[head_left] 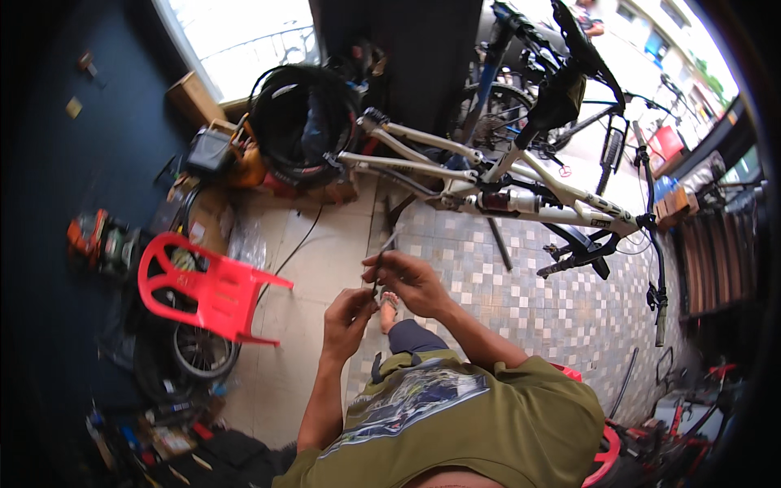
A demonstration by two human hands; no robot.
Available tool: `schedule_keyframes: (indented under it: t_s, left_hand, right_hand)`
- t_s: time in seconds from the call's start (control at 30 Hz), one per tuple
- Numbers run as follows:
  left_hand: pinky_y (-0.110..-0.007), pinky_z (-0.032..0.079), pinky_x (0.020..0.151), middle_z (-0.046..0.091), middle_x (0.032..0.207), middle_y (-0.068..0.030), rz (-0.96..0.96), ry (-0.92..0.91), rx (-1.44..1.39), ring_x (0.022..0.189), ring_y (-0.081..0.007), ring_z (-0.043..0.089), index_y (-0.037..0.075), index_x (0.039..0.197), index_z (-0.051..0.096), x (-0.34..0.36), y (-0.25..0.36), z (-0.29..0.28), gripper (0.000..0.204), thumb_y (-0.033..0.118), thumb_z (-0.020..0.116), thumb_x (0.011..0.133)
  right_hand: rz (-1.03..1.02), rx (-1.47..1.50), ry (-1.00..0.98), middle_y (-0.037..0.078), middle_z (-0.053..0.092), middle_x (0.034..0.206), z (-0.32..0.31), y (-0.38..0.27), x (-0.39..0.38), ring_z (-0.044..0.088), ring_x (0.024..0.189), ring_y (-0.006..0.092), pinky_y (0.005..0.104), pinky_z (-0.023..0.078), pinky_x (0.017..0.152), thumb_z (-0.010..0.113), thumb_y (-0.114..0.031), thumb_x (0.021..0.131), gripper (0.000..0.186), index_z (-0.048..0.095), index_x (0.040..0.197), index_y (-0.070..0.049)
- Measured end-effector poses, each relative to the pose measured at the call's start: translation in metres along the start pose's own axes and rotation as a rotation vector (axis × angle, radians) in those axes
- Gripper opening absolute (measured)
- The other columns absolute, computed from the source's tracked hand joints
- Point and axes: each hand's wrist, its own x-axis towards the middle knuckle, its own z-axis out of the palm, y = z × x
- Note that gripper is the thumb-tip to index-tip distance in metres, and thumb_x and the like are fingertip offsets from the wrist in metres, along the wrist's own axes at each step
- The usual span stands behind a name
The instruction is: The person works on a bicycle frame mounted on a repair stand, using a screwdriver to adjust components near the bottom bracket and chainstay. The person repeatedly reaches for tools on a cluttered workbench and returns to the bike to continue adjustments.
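Observation:
My left hand (350,317) pinches the lower end of a thin, dark, strip-like piece (379,268); I cannot make out exactly what it is. Just above it and to the right, my right hand (407,285) has its fingers closed on the same piece, whose tip rises past my fingertips. Beyond my hands, a white bicycle frame (594,213) hangs sideways with handlebar and saddle attached, its rear end without a wheel.
A red plastic chair (211,289) lies tipped at the left by a small wheel (199,350) and clutter. Black tyres (285,102) are piled by the doorway. More bicycles (504,106) stand behind, a person (587,20) outside. Tools and parts crowd both lower corners.

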Motion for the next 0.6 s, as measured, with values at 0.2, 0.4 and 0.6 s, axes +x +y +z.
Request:
schedule_keyframes:
  t_s: [0.2, 0.4, 0.6]
  left_hand:
    - [-0.027, 0.056, 0.073, 0.070, 0.098, -0.0055, -0.064, -0.080, -0.018, 0.084, -0.0127, 0.068, -0.003, 0.112, 0.066, 0.141, -0.032, -0.034, 0.020, -0.002, 0.072, 0.093]
    - [-0.028, 0.053, 0.067, 0.068, 0.085, -0.0054, 0.059, -0.257, 0.091, 0.077, -0.0099, 0.065, 0.000, 0.108, 0.069, 0.306, -0.042, -0.041, 0.021, 0.000, 0.077, 0.088]
    - [-0.027, 0.056, 0.077, 0.074, 0.094, -0.0067, 0.176, -0.604, 0.169, 0.090, -0.0117, 0.071, -0.001, 0.110, 0.071, 0.464, -0.016, -0.002, 0.021, 0.000, 0.075, 0.089]
  right_hand:
    - [0.031, 0.064, 0.046, 0.008, 0.072, 0.108, -0.039, 0.043, 0.124, 0.068, 0.104, 0.0144, 0.0309, 0.054, 0.093, 0.053, -0.002, 0.105, 0.025, 0.061, 0.129, 0.001]
    - [-0.069, -0.124, 0.219, 0.007, 0.070, 0.110, -0.095, 0.032, 0.223, 0.067, 0.107, 0.0138, 0.0304, 0.055, 0.095, 0.052, 0.004, 0.104, 0.025, 0.062, 0.127, -0.001]
    - [-0.104, -0.218, 0.529, 0.005, 0.072, 0.103, -0.158, 0.000, 0.287, 0.067, 0.100, 0.0117, 0.0282, 0.055, 0.090, 0.058, -0.007, 0.106, 0.020, 0.066, 0.124, -0.001]
